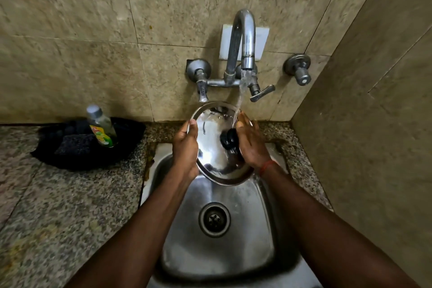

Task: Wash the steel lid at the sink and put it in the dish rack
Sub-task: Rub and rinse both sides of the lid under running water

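The round steel lid (pixel 211 147) with a black knob (pixel 230 139) is held tilted over the steel sink (pixel 217 252), under the tap's spout. My left hand (pixel 185 149) grips its left rim, thumb on the edge. My right hand (pixel 251 144) lies flat against the lid's right side beside the knob, fingers extended. Water runs from the tap (pixel 244 37) onto the lid's upper right edge near my right fingertips. No dish rack is in view.
A black tray (pixel 131 133) on the granite counter at left holds a dish-soap bottle (pixel 101 127) and a dark scrub pad (pixel 74 145). Tiled walls stand behind and close on the right. A separate valve (pixel 299 69) sticks out of the back wall.
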